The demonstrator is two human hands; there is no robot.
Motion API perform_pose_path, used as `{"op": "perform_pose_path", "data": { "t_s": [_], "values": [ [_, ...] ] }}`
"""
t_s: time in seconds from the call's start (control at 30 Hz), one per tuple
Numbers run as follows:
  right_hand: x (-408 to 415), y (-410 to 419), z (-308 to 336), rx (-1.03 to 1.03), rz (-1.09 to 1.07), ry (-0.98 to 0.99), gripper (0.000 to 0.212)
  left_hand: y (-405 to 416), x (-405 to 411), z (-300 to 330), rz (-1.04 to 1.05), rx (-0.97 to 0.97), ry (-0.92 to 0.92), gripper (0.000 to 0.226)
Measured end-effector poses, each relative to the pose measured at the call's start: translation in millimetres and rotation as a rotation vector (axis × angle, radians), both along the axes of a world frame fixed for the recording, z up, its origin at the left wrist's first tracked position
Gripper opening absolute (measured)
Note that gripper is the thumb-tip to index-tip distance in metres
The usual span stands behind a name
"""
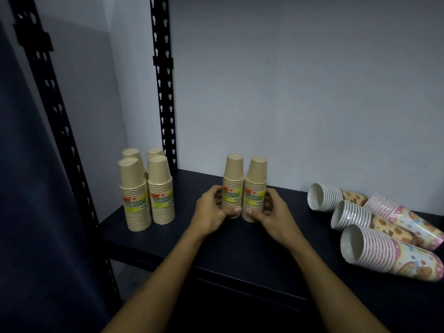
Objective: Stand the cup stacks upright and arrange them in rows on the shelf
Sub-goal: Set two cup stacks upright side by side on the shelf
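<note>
I see both forearms extended forward from the lower edge of the view, converging toward the centre. My left hand (211, 210) is cupped, fingers curled round the far side, thumb across the near side, pointing right. My right hand (270, 212) mirrors it, thumb pointing left. The two thumb tips lie just beside each other, apart. Both wrists are straight, sleeves bare.

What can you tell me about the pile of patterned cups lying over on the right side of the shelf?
The patterned cup stacks are four sleeves of nested paper cups, seemingly wrapped in clear film. All lie on their sides on the dark shelf, open white mouths facing left. Ribbed rims show in rows; the cup bodies carry pink, yellow and brown cartoon-like prints. They rest close together, touching one another, at the shelf's right end. Neither hand touches them.
</note>
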State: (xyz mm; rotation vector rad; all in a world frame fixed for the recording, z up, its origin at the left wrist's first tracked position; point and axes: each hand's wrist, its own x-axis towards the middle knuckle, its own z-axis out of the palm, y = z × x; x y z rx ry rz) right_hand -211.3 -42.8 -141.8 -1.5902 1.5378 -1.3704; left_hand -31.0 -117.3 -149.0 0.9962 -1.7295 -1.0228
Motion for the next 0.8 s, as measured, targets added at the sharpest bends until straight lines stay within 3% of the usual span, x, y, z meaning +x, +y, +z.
{"op": "perform_pose_path", "data": {
  "t_s": [0.3, 0.5, 0.8],
  "values": [
    [-2.5, -1.8, -2.4, 0.024, -0.014, 0.030, 0.060, 6.0, 2.0, 3.4, -0.003, -0.021, 0.009, 0.074],
    [-1.3, -4.3, -5.6, 0.029, -0.039, 0.046, 0.060, 1.1, 2.8, 0.0, -0.020, -0.003, 0.034, 0.060],
    [-1.2, -2.4, -4.8, 0.031, -0.053, 0.081, 0.064, 0.8, 3.6, -1.9, -0.007, -0.018, 0.011, 0.061]
  ]
}}
